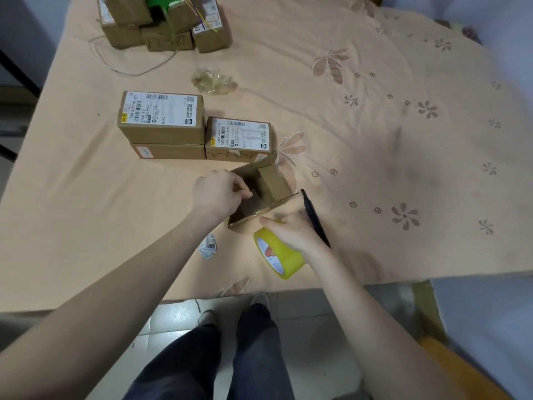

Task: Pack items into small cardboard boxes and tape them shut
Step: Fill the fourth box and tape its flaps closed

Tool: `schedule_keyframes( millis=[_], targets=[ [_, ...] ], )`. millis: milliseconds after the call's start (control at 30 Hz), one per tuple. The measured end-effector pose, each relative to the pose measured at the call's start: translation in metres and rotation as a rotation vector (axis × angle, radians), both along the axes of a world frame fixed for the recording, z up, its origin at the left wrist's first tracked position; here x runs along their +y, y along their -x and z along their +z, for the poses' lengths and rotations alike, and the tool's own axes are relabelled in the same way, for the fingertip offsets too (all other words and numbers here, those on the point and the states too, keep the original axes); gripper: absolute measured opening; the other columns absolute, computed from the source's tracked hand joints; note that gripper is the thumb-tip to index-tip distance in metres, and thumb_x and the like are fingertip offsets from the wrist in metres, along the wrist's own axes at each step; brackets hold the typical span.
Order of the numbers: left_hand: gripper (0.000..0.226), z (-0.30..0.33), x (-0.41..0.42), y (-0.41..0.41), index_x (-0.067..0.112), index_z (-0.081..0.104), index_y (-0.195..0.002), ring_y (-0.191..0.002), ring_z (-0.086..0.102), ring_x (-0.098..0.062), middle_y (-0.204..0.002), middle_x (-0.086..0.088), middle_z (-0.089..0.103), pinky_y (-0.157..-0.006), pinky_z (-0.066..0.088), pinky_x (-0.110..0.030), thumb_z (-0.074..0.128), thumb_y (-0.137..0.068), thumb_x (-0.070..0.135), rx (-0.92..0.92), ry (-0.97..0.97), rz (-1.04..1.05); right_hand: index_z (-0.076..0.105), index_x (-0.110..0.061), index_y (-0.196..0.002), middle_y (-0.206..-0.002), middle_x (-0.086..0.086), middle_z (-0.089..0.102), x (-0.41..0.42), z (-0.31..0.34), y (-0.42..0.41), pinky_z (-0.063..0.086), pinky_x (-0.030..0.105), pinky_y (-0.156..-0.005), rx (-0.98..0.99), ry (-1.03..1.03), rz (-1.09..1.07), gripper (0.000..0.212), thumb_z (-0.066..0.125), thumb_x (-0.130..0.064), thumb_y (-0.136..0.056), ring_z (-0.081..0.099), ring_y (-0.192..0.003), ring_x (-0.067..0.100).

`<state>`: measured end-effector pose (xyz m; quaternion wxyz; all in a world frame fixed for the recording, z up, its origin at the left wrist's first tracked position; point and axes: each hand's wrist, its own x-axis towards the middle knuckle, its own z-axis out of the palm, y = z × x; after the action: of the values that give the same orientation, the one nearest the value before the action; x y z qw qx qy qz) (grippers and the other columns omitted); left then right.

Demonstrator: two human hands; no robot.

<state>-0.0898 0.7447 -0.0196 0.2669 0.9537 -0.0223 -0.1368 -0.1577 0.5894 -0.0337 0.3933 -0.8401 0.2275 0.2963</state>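
The small open box (261,192) sits near the front edge of the cloth-covered table (375,140), flaps up, and what lies inside is too dark to tell. The left hand (220,193) curls its fingers over the near wall, gripping it and reaching inside. The right hand (297,235) grips the yellow tape roll (278,256) just beside the box, a black pen-like tool (315,217) alongside. Packing looks nearly finished; next the flaps need folding flat before tape goes across. Sealed labelled boxes (184,125) wait just behind.
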Motion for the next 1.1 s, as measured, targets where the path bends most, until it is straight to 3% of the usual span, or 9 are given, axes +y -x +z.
schedule_keyframes(
  millis=[100,167,200,267,400,533,800,1000,1100],
  targets=[
    [0.011,-0.009,-0.002,0.003,0.033,0.069,-0.076,-0.099,0.052,-0.018,-0.085,0.004,0.068,-0.082,0.029,-0.033,0.065,-0.086,0.034,-0.048,-0.043,-0.042,0.050,-0.023,-0.078,-0.043,-0.011,0.055,-0.001,-0.002,0.002,0.036,0.014,-0.050,0.021,0.025,-0.004,0.039,0.054,-0.062,-0.082,0.057,-0.047,0.002],
    [0.010,-0.015,-0.004,0.005,0.033,0.070,-0.078,-0.101,0.049,-0.018,-0.083,0.005,0.067,-0.080,0.022,-0.033,0.064,-0.086,0.035,-0.091,-0.078,-0.074,0.061,-0.021,-0.112,-0.083,-0.004,0.067,-0.001,-0.001,0.005,0.040,0.015,-0.069,-0.003,0.072,0.043,0.051,0.054,-0.062,-0.083,0.066,-0.088,0.008],
    [0.010,-0.018,-0.005,0.006,0.033,0.071,-0.080,-0.102,0.048,-0.017,-0.082,0.005,0.067,-0.079,0.019,-0.033,0.064,-0.086,0.036,-0.108,-0.095,-0.091,0.059,-0.018,-0.123,-0.106,0.003,0.064,-0.001,0.000,0.006,0.039,0.020,-0.080,-0.027,0.132,0.073,0.060,0.054,-0.063,-0.083,0.059,-0.109,0.016],
    [0.011,-0.023,-0.007,0.009,0.034,0.072,-0.082,-0.101,0.048,-0.017,-0.079,0.007,0.064,-0.076,0.016,-0.032,0.062,-0.087,0.037,-0.130,-0.125,-0.125,0.056,-0.015,-0.127,-0.123,0.007,0.055,-0.001,-0.001,0.007,0.037,0.027,-0.093,-0.072,0.192,0.082,0.066,0.055,-0.064,-0.082,0.049,-0.121,0.023],
    [0.017,-0.033,-0.008,0.015,0.037,0.072,-0.091,-0.098,0.046,-0.018,-0.071,0.010,0.046,-0.082,0.019,-0.035,0.056,-0.090,0.041,-0.146,-0.182,-0.208,0.059,-0.021,-0.114,-0.104,-0.005,0.052,0.002,0.003,0.009,0.031,0.018,-0.076,-0.125,0.076,0.088,0.040,0.056,-0.051,-0.088,0.044,-0.098,0.010],
    [0.022,-0.037,-0.009,0.019,0.040,0.070,-0.101,-0.100,0.044,-0.018,-0.076,0.007,0.055,-0.079,0.018,-0.034,0.052,-0.091,0.043,-0.147,-0.197,-0.244,0.065,-0.024,-0.106,-0.095,-0.003,0.060,0.007,0.007,0.011,0.030,0.020,-0.061,-0.198,0.077,0.140,0.024,0.053,-0.041,-0.093,0.049,-0.090,0.014],
    [0.028,-0.038,-0.012,0.014,0.033,0.062,-0.112,-0.108,0.043,-0.021,-0.111,0.008,0.064,-0.084,0.022,-0.037,0.056,-0.087,0.044,-0.127,-0.253,-0.202,0.065,-0.026,-0.103,-0.087,-0.011,0.058,0.011,0.013,0.012,0.038,0.026,-0.068,-0.202,0.044,0.095,0.020,0.053,-0.038,-0.093,0.059,-0.094,0.019],
    [0.016,-0.031,-0.019,0.008,0.028,0.062,-0.098,-0.105,0.047,-0.022,-0.097,0.005,0.067,-0.087,0.025,-0.038,0.061,-0.085,0.036,-0.067,-0.311,-0.189,0.066,-0.028,-0.104,-0.088,-0.007,0.062,0.012,0.015,0.011,0.034,0.014,-0.059,-0.211,0.023,0.073,0.020,0.056,-0.039,-0.091,0.056,-0.089,0.015],
    [0.017,-0.026,-0.012,0.006,0.032,0.063,-0.098,-0.106,0.048,-0.019,-0.098,0.006,0.067,-0.083,0.023,-0.037,0.048,-0.092,0.027,-0.059,-0.216,-0.222,0.066,-0.031,-0.102,-0.097,-0.004,0.067,0.012,0.013,0.010,0.047,0.026,-0.079,-0.226,0.050,0.069,0.019,0.057,-0.042,-0.090,0.059,-0.095,0.017]
  ],
)
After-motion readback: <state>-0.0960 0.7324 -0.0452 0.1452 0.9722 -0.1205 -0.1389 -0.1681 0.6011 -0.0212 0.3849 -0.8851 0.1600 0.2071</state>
